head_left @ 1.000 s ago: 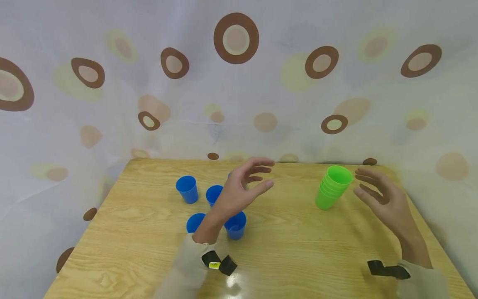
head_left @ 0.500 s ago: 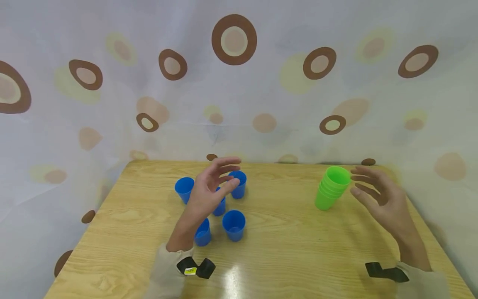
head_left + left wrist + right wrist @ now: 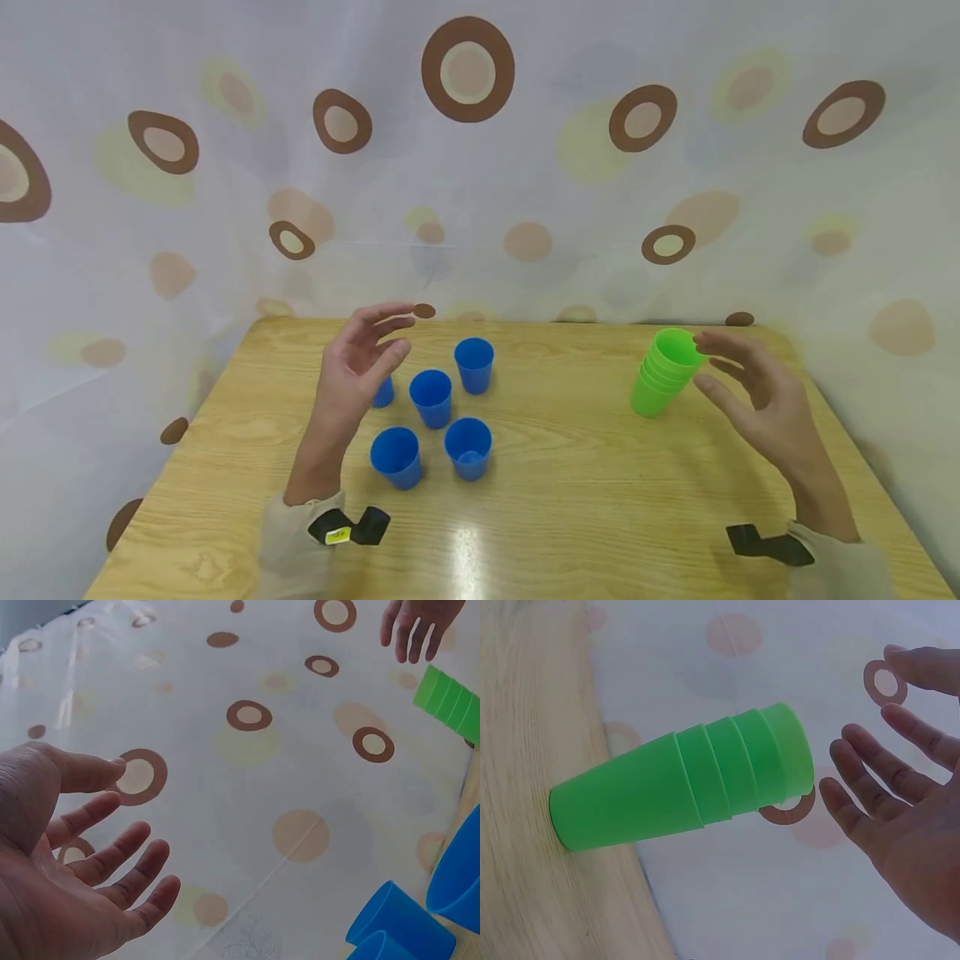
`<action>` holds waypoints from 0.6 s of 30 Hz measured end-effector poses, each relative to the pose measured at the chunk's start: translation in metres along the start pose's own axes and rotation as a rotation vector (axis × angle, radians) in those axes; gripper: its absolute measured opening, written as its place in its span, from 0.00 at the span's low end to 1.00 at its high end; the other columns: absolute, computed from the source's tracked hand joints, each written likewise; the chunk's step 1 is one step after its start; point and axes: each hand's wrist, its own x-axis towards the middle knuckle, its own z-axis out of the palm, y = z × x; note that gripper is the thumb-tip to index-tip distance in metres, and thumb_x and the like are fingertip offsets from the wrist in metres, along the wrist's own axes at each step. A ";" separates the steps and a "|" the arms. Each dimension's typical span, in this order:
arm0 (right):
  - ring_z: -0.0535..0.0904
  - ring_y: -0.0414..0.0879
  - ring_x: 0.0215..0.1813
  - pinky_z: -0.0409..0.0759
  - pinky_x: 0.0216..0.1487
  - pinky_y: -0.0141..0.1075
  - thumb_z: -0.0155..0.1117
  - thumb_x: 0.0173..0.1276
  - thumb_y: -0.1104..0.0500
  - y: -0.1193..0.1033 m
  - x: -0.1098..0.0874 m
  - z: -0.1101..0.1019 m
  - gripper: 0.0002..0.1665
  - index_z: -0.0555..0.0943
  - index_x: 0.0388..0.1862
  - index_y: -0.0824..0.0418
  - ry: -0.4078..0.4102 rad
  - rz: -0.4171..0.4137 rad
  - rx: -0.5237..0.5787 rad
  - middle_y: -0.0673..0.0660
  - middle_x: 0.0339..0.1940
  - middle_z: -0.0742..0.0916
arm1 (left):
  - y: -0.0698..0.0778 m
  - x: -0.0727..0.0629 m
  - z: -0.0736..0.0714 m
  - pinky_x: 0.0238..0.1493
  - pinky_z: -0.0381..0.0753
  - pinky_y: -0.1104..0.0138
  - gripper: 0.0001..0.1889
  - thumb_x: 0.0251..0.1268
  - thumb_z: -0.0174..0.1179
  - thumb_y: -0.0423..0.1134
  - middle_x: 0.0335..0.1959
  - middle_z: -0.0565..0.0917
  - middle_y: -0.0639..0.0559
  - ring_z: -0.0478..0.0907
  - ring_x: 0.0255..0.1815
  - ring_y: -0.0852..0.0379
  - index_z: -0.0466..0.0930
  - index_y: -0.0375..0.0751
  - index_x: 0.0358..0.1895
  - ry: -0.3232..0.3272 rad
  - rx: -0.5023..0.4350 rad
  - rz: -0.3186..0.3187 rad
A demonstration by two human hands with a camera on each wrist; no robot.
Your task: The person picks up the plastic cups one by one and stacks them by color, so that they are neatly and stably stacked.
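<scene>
Now at right hand: empty, fingers parted and loosely bent, just beside upright green cup stack but not touching. Likewise at left hand: empty, fingers apart, partly hiding one of five separate blue cups. Beneath, wooden table; behind, patterned backdrop. Seemingly between grips. Probably calls next for curling right-hand fingers round the stack without tipping it.

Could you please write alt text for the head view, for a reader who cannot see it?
The left hand and right hand, both empty, hover above a wooden table; the left partly hides one of five upright blue cups, and the right is beside a stack of nested green cups. Behind is a pale patterned backdrop.
</scene>
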 end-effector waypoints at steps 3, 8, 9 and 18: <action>0.75 0.53 0.67 0.73 0.68 0.33 0.61 0.59 0.87 -0.002 0.001 -0.001 0.35 0.69 0.67 0.81 -0.005 0.009 0.046 0.74 0.64 0.77 | 0.000 0.000 -0.010 0.64 0.78 0.64 0.21 0.72 0.56 0.21 0.65 0.77 0.38 0.74 0.66 0.39 0.70 0.25 0.66 0.031 0.018 0.002; 0.75 0.54 0.67 0.74 0.67 0.34 0.61 0.59 0.87 -0.005 0.002 0.003 0.35 0.69 0.67 0.82 -0.016 -0.006 0.063 0.75 0.64 0.77 | -0.005 -0.002 -0.029 0.64 0.78 0.65 0.21 0.73 0.57 0.23 0.66 0.76 0.36 0.74 0.66 0.41 0.70 0.26 0.67 0.094 0.061 -0.029; 0.75 0.54 0.67 0.74 0.68 0.34 0.61 0.58 0.87 -0.005 0.002 0.004 0.35 0.69 0.67 0.82 -0.020 -0.012 0.069 0.76 0.64 0.76 | -0.006 -0.002 -0.033 0.64 0.78 0.66 0.21 0.74 0.57 0.24 0.65 0.76 0.37 0.74 0.66 0.42 0.71 0.27 0.67 0.113 0.073 -0.040; 0.76 0.53 0.66 0.74 0.67 0.33 0.61 0.55 0.89 -0.003 0.003 0.017 0.37 0.71 0.66 0.81 -0.064 -0.033 -0.001 0.74 0.63 0.77 | -0.025 -0.005 -0.061 0.62 0.78 0.69 0.21 0.74 0.59 0.28 0.65 0.76 0.38 0.75 0.65 0.43 0.72 0.28 0.68 0.211 0.149 -0.132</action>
